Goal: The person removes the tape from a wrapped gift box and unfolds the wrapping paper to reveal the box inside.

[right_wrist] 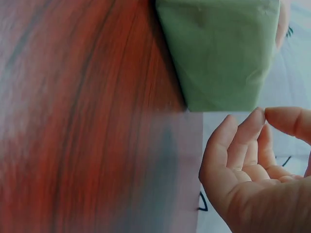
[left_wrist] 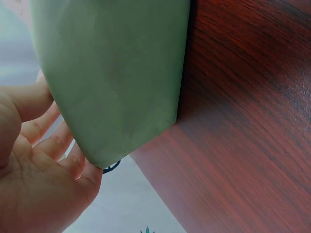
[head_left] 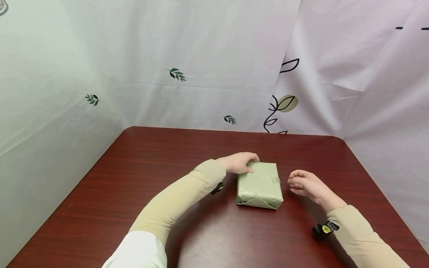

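A box-shaped package wrapped in pale green paper [head_left: 259, 184] lies flat on the dark red wooden table [head_left: 207, 223]. Its near end shows folded paper flaps, and a small strip sits at the right edge of its top. My left hand [head_left: 239, 162] grips the far left corner, thumb on top and fingers around the far side. In the left wrist view, the package [left_wrist: 114, 82] hides parts of those fingers. To the right of the package, apart from it, my right hand [head_left: 310, 186] hovers with loosely bent fingers. The right wrist view has this hand [right_wrist: 257, 174] holding nothing.
White curtains [head_left: 201, 56] with leaf prints hang behind the table and at both sides. A dark strap with a small device [head_left: 325, 229] is on the right wrist, and another strap [head_left: 217, 188] is on the left.
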Action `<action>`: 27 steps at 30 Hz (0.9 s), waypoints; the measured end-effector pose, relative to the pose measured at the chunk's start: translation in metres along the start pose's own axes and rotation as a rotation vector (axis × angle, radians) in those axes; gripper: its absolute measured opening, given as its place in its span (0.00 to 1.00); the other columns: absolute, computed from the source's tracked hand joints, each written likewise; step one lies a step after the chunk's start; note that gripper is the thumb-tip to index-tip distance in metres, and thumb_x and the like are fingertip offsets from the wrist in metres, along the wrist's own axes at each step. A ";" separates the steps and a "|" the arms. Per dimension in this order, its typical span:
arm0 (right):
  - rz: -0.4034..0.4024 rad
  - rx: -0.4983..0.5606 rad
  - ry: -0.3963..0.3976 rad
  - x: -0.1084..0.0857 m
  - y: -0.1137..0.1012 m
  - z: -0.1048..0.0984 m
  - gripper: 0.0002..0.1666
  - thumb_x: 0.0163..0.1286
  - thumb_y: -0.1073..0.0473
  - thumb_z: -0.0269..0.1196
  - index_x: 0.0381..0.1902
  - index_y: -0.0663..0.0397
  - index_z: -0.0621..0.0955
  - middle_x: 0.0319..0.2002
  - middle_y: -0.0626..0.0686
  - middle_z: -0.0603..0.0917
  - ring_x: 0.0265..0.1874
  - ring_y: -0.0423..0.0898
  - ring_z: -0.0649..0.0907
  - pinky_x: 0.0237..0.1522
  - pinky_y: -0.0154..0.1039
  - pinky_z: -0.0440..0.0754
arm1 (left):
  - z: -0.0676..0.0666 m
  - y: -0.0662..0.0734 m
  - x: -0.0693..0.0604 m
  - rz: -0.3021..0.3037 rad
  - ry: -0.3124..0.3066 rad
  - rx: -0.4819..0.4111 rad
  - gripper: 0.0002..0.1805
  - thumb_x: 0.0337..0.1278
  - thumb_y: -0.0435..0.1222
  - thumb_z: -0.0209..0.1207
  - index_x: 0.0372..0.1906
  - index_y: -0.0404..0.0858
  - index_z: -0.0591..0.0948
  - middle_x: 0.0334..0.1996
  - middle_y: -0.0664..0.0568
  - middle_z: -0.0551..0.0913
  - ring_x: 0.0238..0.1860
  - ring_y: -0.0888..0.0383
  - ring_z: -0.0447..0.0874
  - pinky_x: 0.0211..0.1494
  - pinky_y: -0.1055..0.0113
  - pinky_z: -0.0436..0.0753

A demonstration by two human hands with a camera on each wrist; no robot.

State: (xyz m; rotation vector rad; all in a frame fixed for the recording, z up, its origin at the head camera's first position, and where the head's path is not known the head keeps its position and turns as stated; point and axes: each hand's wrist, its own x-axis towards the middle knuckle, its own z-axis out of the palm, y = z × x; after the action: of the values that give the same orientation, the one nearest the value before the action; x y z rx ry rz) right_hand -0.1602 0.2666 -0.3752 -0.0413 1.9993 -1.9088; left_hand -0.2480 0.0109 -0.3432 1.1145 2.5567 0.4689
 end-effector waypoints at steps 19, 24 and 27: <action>-0.792 -0.917 0.112 -0.014 -0.014 0.047 0.15 0.49 0.67 0.71 0.35 0.52 0.80 0.35 0.44 0.79 0.35 0.36 0.77 0.39 0.28 0.74 | -0.001 0.001 0.000 0.013 0.001 0.011 0.22 0.61 0.36 0.59 0.59 0.38 0.73 0.59 0.50 0.76 0.61 0.58 0.71 0.64 0.69 0.68; -0.928 -1.139 0.040 -0.013 -0.008 0.059 0.21 0.41 0.60 0.76 0.34 0.46 0.78 0.38 0.40 0.77 0.39 0.39 0.74 0.43 0.32 0.70 | -0.003 0.000 0.000 0.042 -0.003 0.028 0.21 0.61 0.37 0.59 0.59 0.38 0.74 0.58 0.50 0.76 0.60 0.58 0.73 0.63 0.69 0.69; -0.940 -1.201 0.042 -0.011 -0.007 0.062 0.23 0.38 0.59 0.77 0.33 0.46 0.78 0.38 0.41 0.77 0.39 0.41 0.74 0.42 0.36 0.72 | -0.005 -0.003 -0.001 0.049 -0.005 0.034 0.22 0.61 0.38 0.59 0.60 0.38 0.74 0.58 0.50 0.76 0.60 0.58 0.72 0.63 0.68 0.70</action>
State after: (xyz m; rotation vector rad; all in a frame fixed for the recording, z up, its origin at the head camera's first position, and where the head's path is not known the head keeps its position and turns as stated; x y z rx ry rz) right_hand -0.1334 0.2094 -0.3660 -1.4266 3.1210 -0.6519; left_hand -0.2508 0.0073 -0.3397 1.1904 2.5472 0.4352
